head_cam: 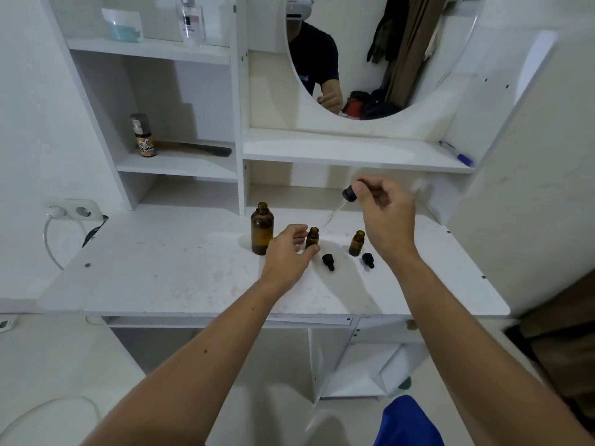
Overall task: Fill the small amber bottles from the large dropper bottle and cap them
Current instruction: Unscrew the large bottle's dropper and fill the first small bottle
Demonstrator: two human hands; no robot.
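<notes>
Fingers of the right hand (384,214) pinch the dropper (342,202) by its rubber bulb, its fragile glass tip slanting toward the light, tippy small amber bottle (312,237) that the left hand (287,252) steadies between thumb and curled fingers, low on its slick body.

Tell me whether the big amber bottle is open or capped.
Open. The large amber bottle stands upright with a bare neck; the right hand holds its dropper cap lifted above the table.
</notes>
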